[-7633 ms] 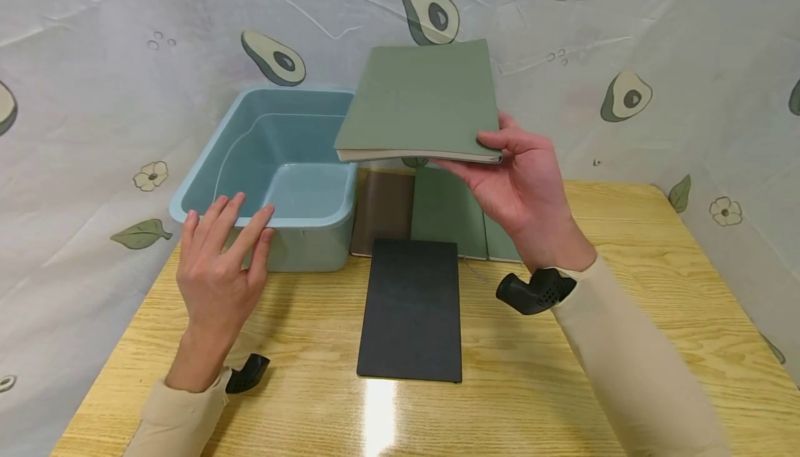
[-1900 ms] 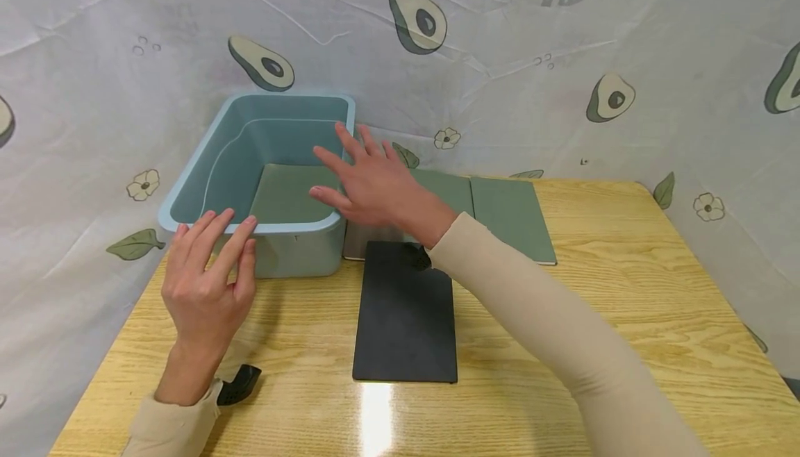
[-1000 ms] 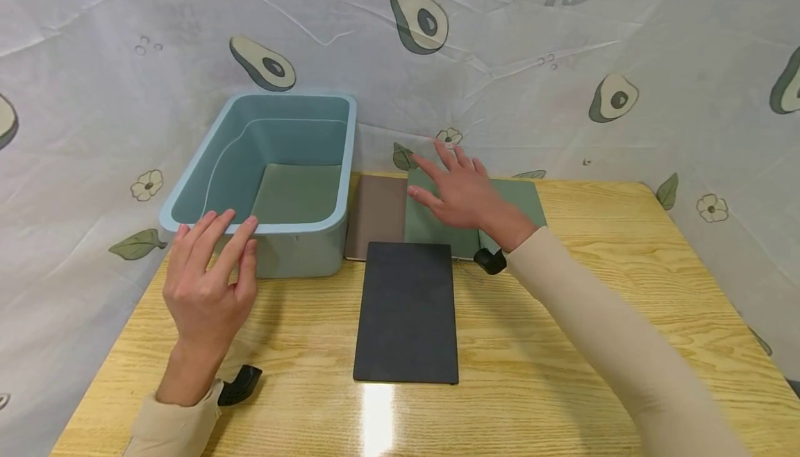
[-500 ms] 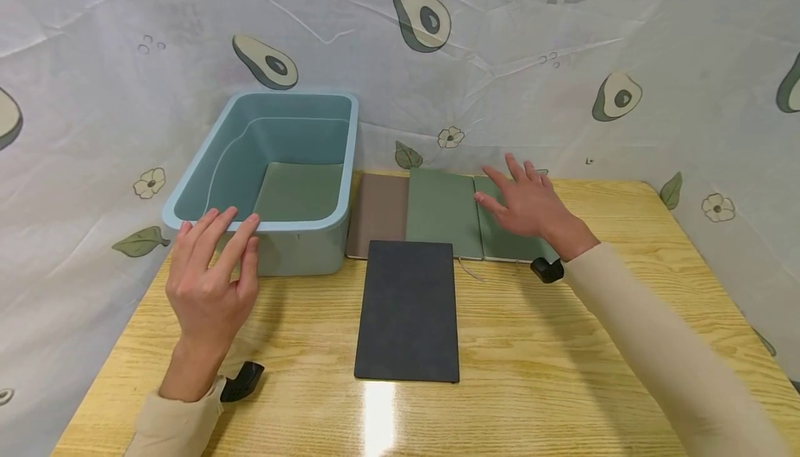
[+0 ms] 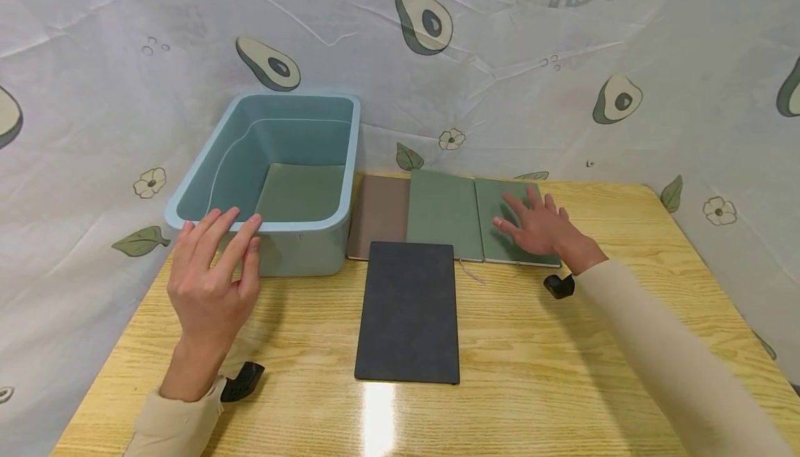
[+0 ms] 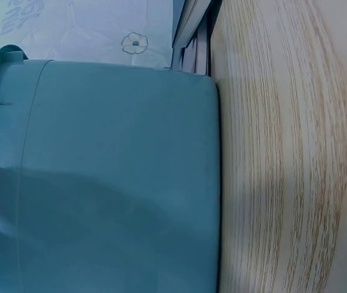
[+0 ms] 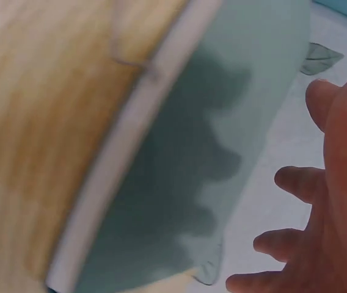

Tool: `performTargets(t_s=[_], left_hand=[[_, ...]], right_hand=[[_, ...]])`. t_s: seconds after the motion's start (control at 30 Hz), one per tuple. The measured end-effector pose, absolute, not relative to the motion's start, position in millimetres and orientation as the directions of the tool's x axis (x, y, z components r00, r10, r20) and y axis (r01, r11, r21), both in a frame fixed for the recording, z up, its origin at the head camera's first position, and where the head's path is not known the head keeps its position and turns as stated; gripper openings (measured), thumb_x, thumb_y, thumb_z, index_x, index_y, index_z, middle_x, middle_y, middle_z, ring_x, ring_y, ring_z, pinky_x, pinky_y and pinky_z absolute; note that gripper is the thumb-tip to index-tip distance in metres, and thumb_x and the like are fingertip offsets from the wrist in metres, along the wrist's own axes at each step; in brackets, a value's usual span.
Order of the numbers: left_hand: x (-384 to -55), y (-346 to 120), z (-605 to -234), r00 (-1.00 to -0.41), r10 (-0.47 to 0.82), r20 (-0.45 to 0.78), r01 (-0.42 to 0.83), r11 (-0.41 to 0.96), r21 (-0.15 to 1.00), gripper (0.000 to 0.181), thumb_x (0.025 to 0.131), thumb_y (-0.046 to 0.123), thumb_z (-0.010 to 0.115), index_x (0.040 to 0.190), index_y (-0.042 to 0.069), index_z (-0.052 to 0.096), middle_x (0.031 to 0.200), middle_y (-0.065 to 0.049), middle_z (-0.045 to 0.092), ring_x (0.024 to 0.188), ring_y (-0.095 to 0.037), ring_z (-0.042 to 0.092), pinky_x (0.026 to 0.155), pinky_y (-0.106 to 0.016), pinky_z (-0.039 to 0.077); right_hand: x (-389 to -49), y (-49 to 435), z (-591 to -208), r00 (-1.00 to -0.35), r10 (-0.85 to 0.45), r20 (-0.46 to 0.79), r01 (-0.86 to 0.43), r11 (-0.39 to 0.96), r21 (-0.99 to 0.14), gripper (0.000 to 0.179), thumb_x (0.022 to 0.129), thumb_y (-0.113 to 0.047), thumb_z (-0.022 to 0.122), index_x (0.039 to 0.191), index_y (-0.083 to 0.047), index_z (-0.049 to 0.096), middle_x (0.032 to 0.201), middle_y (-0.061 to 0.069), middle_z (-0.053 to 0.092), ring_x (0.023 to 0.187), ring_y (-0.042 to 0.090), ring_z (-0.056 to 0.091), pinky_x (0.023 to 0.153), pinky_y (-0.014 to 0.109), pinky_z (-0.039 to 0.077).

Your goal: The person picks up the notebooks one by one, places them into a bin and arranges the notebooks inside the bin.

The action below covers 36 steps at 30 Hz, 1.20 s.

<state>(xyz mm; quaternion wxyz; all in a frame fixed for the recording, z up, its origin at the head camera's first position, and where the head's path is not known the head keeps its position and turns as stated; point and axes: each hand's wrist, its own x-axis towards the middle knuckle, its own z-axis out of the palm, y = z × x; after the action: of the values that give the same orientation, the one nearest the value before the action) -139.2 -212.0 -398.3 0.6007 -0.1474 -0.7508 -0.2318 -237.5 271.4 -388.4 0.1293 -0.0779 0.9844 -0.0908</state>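
Note:
My left hand (image 5: pixel 214 283) rests its fingertips on the near rim of a blue plastic tub (image 5: pixel 262 252), whose side wall (image 6: pixel 118 165) fills much of the left wrist view. On the tub's floor lies a green notebook (image 5: pixel 302 193). My right hand (image 5: pixel 542 228), fingers spread and holding nothing, hovers over the rightmost green notebook (image 5: pixel 500 245); its shadow falls across that cover (image 7: pixel 161 201) in the right wrist view. Left of this lie another green notebook (image 5: pixel 444 210) and a brown notebook (image 5: pixel 381 214). A black notebook (image 5: pixel 407 311) lies nearer, overlapping their front edges.
All of this stands on a wooden table (image 5: pixel 531 387). Behind it hangs a pale cloth (image 5: pixel 512 61) printed with avocados, flowers and leaves. A thin ribbon bookmark (image 5: pixel 471 273) trails from the middle green notebook onto the wood.
Earlier my right hand held a green notebook up; one now lies in the tub. That hand has since moved right, from the tub to the rightmost notebook. My left hand stays on the rim.

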Motion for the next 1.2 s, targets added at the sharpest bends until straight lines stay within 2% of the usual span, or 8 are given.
performTargets(t_s=[0.2, 0.43, 0.7, 0.8, 0.87, 0.97, 1.1, 1.2], left_hand=[[-139.1, -213.1, -396.5, -0.257, -0.054, 0.965, 0.494, 0.851, 0.179, 0.027, 0.088, 0.004, 0.076, 0.113, 0.008, 0.083, 0.118, -0.021, 0.079, 0.119, -0.042, 0.071, 0.119, -0.052, 0.046], [-139.3, -213.3, -396.7, -0.250, -0.063, 0.966, 0.494, 0.850, 0.183, 0.025, 0.089, 0.005, 0.076, 0.112, 0.009, 0.084, 0.117, -0.021, 0.079, 0.119, -0.040, 0.071, 0.119, -0.052, 0.047], [-139.5, -212.0, -396.8, -0.241, -0.064, 0.968, 0.501, 0.846, 0.180, 0.025, 0.088, 0.004, 0.076, 0.112, 0.008, 0.084, 0.116, -0.021, 0.079, 0.118, -0.042, 0.071, 0.119, -0.051, 0.047], [-139.1, -212.0, -396.8, -0.235, -0.064, 0.970, 0.505, 0.844, 0.178, 0.024, 0.089, 0.004, 0.076, 0.111, 0.008, 0.084, 0.116, -0.021, 0.079, 0.117, -0.042, 0.071, 0.119, -0.051, 0.047], [-138.7, -212.1, -396.7, -0.232, -0.064, 0.971, 0.507, 0.844, 0.177, 0.024, 0.089, 0.004, 0.076, 0.111, 0.008, 0.084, 0.116, -0.021, 0.079, 0.117, -0.042, 0.071, 0.119, -0.050, 0.047], [-138.4, -212.1, -396.7, -0.227, -0.064, 0.972, 0.506, 0.845, 0.174, 0.024, 0.088, 0.004, 0.077, 0.111, 0.008, 0.084, 0.116, -0.021, 0.079, 0.118, -0.041, 0.072, 0.120, -0.049, 0.047], [-138.8, -212.0, -396.8, -0.223, -0.062, 0.973, 0.508, 0.844, 0.171, 0.025, 0.088, 0.004, 0.077, 0.111, 0.008, 0.084, 0.116, -0.021, 0.079, 0.118, -0.041, 0.072, 0.120, -0.050, 0.047], [-139.1, -212.2, -397.0, -0.227, -0.059, 0.972, 0.507, 0.845, 0.170, 0.025, 0.088, 0.004, 0.077, 0.111, 0.008, 0.084, 0.116, -0.021, 0.079, 0.118, -0.041, 0.072, 0.119, -0.050, 0.047]], right_hand=[[-231.8, 273.5, -404.2, -0.941, -0.159, -0.300, -0.103, 0.975, -0.196, 0.077, 0.111, -0.057, 0.036, 0.171, -0.013, 0.015, 0.175, 0.034, -0.004, 0.156, 0.069, 0.002, 0.117, 0.087, 0.013], [-231.1, 278.4, -417.6, -0.941, -0.192, -0.277, -0.126, 0.962, -0.241, 0.078, 0.112, -0.053, 0.038, 0.171, -0.009, 0.012, 0.172, 0.039, -0.006, 0.150, 0.077, 0.002, 0.116, 0.085, 0.021], [-229.9, 278.4, -422.9, -0.954, -0.204, -0.218, -0.152, 0.960, -0.234, 0.079, 0.112, -0.051, 0.041, 0.170, -0.004, 0.016, 0.171, 0.042, -0.002, 0.152, 0.069, 0.020, 0.123, 0.080, 0.011], [-228.8, 278.1, -420.3, -0.957, -0.195, -0.213, -0.135, 0.954, -0.267, 0.080, 0.111, -0.049, 0.046, 0.169, -0.002, 0.018, 0.171, 0.042, 0.000, 0.154, 0.066, 0.020, 0.124, 0.079, 0.009], [-228.4, 278.7, -418.0, -0.958, -0.191, -0.216, -0.120, 0.945, -0.303, 0.081, 0.110, -0.048, 0.049, 0.169, -0.001, 0.018, 0.171, 0.043, 0.000, 0.153, 0.070, 0.015, 0.123, 0.081, 0.010], [-228.6, 280.3, -414.3, -0.958, -0.192, -0.212, -0.110, 0.931, -0.348, 0.083, 0.109, -0.046, 0.054, 0.168, 0.001, 0.019, 0.171, 0.043, 0.002, 0.153, 0.070, 0.011, 0.122, 0.080, 0.016], [-229.5, 283.7, -409.3, -0.965, -0.194, -0.176, -0.108, 0.907, -0.407, 0.081, 0.108, -0.041, 0.058, 0.166, 0.004, 0.023, 0.171, 0.041, 0.012, 0.157, 0.064, 0.013, 0.123, 0.076, 0.023], [-229.3, 286.3, -405.2, -0.973, -0.160, -0.166, -0.062, 0.875, -0.480, 0.081, 0.107, -0.041, 0.059, 0.166, 0.003, 0.024, 0.172, 0.037, 0.017, 0.160, 0.058, 0.012, 0.124, 0.074, 0.022]])
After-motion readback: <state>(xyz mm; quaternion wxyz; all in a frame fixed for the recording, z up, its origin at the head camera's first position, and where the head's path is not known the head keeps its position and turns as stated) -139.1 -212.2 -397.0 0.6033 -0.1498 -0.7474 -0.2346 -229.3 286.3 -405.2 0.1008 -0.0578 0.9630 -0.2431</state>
